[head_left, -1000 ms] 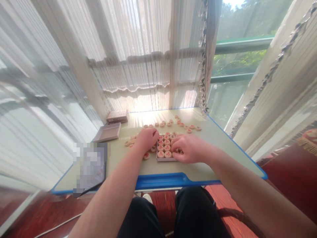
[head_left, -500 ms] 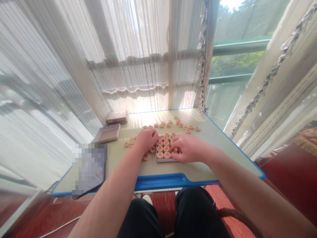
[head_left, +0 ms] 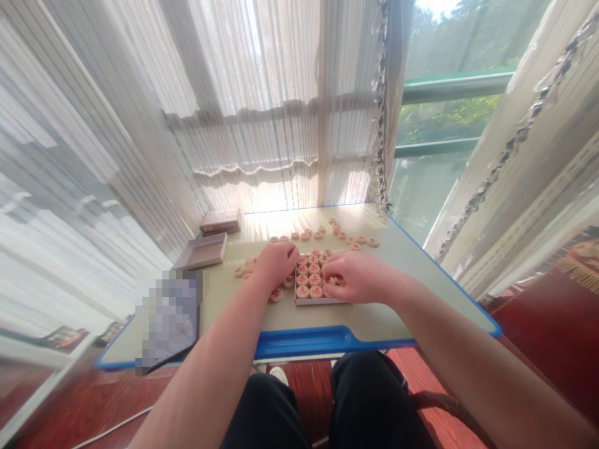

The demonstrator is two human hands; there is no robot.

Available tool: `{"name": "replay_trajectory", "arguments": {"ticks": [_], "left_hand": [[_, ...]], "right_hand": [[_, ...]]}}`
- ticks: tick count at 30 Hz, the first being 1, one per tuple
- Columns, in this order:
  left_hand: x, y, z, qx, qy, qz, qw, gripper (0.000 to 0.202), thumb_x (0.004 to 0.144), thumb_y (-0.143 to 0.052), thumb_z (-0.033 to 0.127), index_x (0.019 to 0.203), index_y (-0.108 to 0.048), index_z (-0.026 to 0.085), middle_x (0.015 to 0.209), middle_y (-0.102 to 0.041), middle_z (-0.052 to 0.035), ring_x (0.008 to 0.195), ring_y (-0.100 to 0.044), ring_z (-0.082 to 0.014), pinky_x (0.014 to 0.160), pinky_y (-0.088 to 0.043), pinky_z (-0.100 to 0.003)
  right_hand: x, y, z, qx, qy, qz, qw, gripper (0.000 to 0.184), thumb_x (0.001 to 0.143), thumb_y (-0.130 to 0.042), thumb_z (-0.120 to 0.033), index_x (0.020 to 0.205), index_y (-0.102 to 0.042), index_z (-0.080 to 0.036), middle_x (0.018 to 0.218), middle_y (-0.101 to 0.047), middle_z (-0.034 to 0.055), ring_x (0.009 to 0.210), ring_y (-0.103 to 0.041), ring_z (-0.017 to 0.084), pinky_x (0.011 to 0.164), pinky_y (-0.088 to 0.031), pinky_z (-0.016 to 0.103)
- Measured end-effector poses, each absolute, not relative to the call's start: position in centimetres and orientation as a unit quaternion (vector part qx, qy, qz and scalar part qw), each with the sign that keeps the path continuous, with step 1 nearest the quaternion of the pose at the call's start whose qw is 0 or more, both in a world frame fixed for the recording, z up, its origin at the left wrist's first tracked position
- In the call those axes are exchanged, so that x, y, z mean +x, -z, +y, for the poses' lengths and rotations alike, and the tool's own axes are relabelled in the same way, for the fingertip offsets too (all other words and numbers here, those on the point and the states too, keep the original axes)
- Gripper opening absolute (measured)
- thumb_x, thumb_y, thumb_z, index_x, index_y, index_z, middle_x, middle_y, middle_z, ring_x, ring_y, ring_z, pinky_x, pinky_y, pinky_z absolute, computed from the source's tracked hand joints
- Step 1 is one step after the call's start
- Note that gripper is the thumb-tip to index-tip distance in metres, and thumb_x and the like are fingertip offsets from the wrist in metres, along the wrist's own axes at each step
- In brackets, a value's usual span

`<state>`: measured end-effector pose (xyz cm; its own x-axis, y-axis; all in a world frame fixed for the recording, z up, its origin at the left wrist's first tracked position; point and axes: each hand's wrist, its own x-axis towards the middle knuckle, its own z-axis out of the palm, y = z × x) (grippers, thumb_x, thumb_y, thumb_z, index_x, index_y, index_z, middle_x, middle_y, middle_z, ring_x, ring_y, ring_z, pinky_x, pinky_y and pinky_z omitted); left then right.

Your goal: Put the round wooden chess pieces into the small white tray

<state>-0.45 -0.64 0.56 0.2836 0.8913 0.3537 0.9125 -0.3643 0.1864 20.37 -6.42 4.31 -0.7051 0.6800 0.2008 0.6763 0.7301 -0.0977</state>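
A shallow grey tray [head_left: 309, 301] lies on the pale table [head_left: 402, 262], filled with rows of round wooden chess pieces [head_left: 309, 280] marked in red. My left hand [head_left: 277, 262] rests curled at the tray's left edge, its fingers closed over loose pieces. My right hand [head_left: 358, 277] lies over the tray's right half, fingertips pinched together on a piece inside it. Several more loose pieces [head_left: 327, 234] are scattered across the far side of the table, and one piece [head_left: 276, 295] lies beside my left wrist.
A grey box lid [head_left: 203, 251] and a flat patterned box [head_left: 221, 220] sit at the far left. A blurred-out tablet [head_left: 168, 318] lies at the near left corner. The table has a blue rim [head_left: 304, 342]. Sheer curtains and a window stand behind.
My right hand has drawn slightly back toward the tray's middle, its fingertips bunching closer. My left hand stays where it was.
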Motion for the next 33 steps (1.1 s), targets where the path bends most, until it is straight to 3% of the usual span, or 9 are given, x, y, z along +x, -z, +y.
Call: {"name": "replay_trajectory", "arguments": {"ticks": [33], "left_hand": [[-0.51, -0.43, -0.49, -0.81, 0.199, -0.552, 0.025, 0.033, 0.088, -0.037, 0.031, 0.062, -0.053, 0.019, 0.067, -0.061, -0.0042, 0.065, -0.053, -0.0171, 0.063, -0.036, -0.029]], "right_hand": [[20.44, -3.98, -6.35, -0.37, -0.001, -0.922, 0.109, 0.023, 0.077, -0.051, -0.033, 0.06, -0.058, -0.018, 0.062, -0.06, 0.0023, 0.056, -0.046, 0.012, 0.051, -0.024, 0.027]]}}
